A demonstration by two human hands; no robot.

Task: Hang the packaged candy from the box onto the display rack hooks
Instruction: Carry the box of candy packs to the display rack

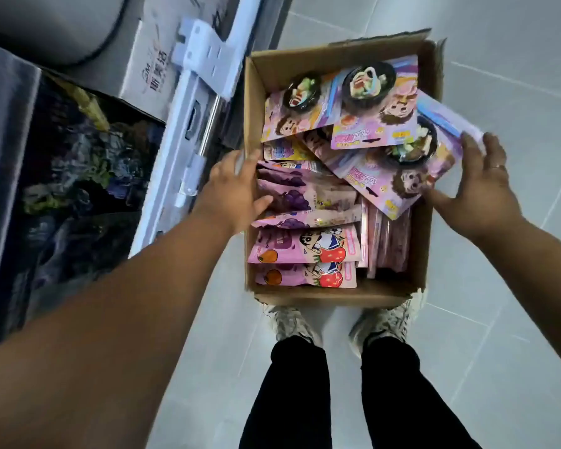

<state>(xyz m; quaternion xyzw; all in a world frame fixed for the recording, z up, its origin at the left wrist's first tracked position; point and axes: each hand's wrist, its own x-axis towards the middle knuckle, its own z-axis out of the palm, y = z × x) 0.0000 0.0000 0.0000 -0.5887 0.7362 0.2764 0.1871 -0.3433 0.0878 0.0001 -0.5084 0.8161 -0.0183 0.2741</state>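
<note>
Furthest out from the left hand lies a dark printed carton (78,176), its artwork too murky to read. Beyond it is a grey carton (149,69) marked "GM" above Chinese characters I cannot make out. A white plastic fitting (204,63) sits ahead of the left fingertips. No display hooks are plainly visible.

The left hand (237,189) is relaxed and holding nothing. Its fingers lie along the left wall of the cardboard box (305,294) and its thumb rests on the purple grape pouches (292,196) just inside. Nearer the wrist, pink pouches (305,246) show a cartoon boy with a strawberry and an orange. Their lettering is too blurred to read.

Between the two hands, toward the fingertips, carded candy packs (373,124) lie loosely overlapped. Each has a black bowl-shaped blister, a monkey-faced character and pink Chinese script, but no readable brand.

The right hand (480,186) is spread wide with nothing in its grasp. Its fingertips are at the outer edge of the overhanging carded pack (444,157), which juts past the box's right wall.

The step looks like picking stock. The left hand should brace the box while the right closes on the top carded pack by its card, not the blister. Lifting it straight up would avoid dragging the packs beneath, and the hang hole should stay uppermost for the hook.
</note>
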